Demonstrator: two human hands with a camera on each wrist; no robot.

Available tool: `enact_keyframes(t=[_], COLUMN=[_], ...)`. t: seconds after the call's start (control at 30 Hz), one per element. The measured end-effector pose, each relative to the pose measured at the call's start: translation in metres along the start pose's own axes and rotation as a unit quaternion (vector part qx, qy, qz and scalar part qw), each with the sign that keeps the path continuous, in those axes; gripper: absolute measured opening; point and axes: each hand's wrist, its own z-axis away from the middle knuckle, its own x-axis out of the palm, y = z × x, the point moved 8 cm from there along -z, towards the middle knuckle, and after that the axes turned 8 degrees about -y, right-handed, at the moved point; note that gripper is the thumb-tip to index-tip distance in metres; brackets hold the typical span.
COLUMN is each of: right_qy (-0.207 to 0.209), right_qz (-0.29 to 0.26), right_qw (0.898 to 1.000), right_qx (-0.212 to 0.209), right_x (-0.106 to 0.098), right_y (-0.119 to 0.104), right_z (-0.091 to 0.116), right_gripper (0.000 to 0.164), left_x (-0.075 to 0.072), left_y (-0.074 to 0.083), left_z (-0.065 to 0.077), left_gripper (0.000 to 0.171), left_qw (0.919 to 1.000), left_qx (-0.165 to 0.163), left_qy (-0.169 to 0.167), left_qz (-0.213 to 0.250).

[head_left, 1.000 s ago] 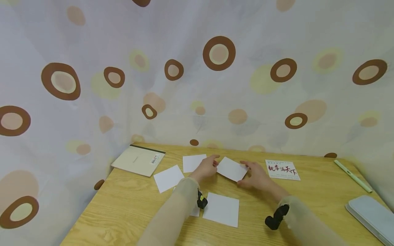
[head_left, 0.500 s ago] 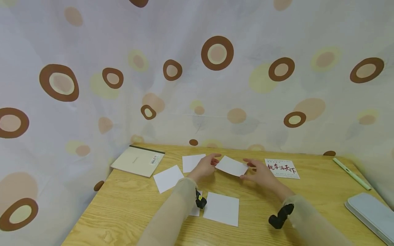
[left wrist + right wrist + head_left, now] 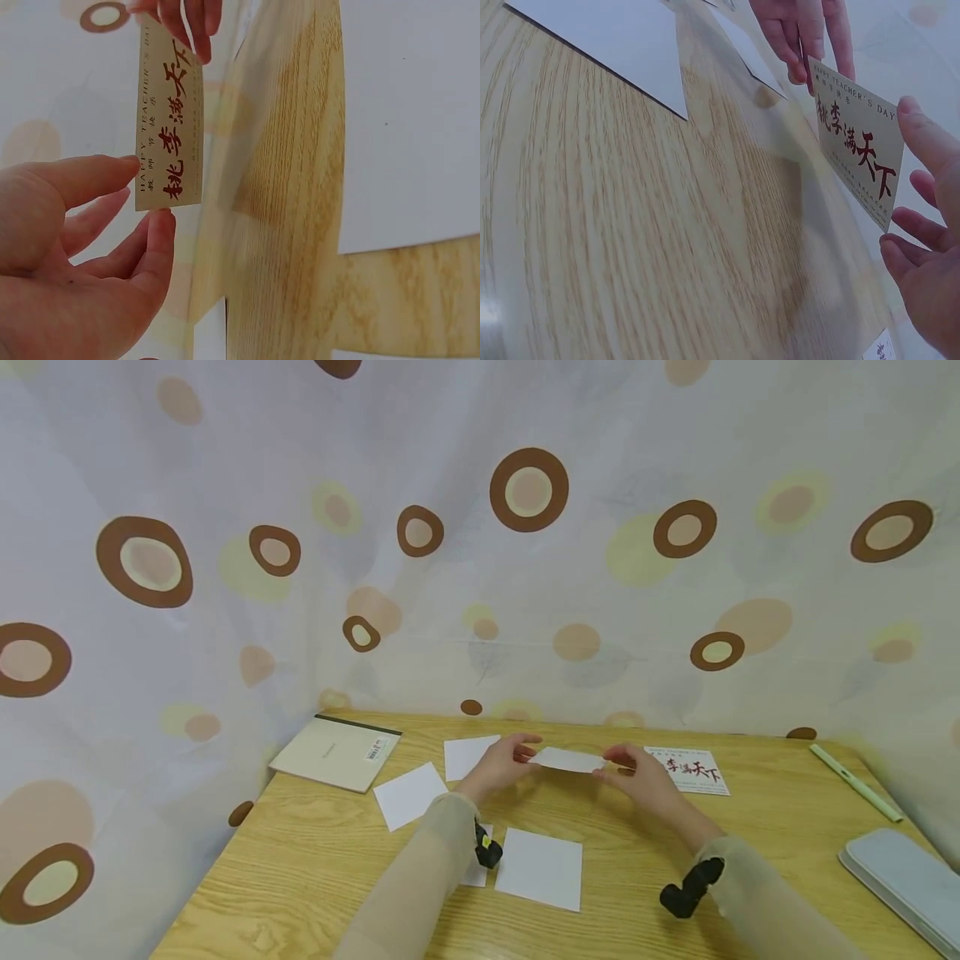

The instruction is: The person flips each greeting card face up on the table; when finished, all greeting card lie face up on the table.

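A square card (image 3: 568, 761) is lifted off the table between my two hands, its plain white side facing up in the head view. Red Chinese characters and "HAPPY TEACHER'S DAY" show on its other face in both wrist views, as on the card (image 3: 166, 142) seen from the left. My left hand (image 3: 498, 768) pinches the card's left end at a corner with thumb and fingertips. At the opposite end, my right hand (image 3: 930, 202) holds the card by its edge with thumb and fingers.
On the wooden table (image 3: 300, 860) lie several white cards, including a square card (image 3: 540, 870) in front. A printed card (image 3: 693, 772) lies beyond my right hand. A notebook (image 3: 335, 752) sits back left; a green pen (image 3: 855, 782) and a pale blue case (image 3: 907, 881) lie right.
The card in my hands has tilted, its near edge rising, so its white face now looks much narrower. My right hand has shifted slightly right and up. The cards on the table stay put.
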Motion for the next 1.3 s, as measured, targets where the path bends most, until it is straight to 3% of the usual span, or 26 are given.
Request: enact_keyframes(t=[0.17,0.4,0.67,1.3], right_qy=[0.024,0.048,0.049,0.081], right_qz=[0.003,-0.021,-0.051,-0.063], right_qw=[1.0,0.998,0.997,0.994], right_qx=[0.016,0.038,0.032,0.033], right_x=[-0.01,-0.019,-0.017,-0.033], right_y=[0.0,0.001,0.007,0.012], right_z=[0.002,0.007,0.01,0.021], right_gripper=[0.049,0.048,0.049,0.049], left_x=[-0.001,0.002,0.003,0.01], left_y=[0.007,0.017,0.015,0.022], left_z=[-0.001,0.001,0.005,-0.001], left_gripper=[0.045,0.044,0.035,0.028], left_qw=[0.9999,0.9977,0.995,0.9942], left_qx=[0.001,0.011,0.01,0.014], left_qy=[0.004,0.003,0.022,0.052], left_qz=[0.011,0.067,0.097,0.093])
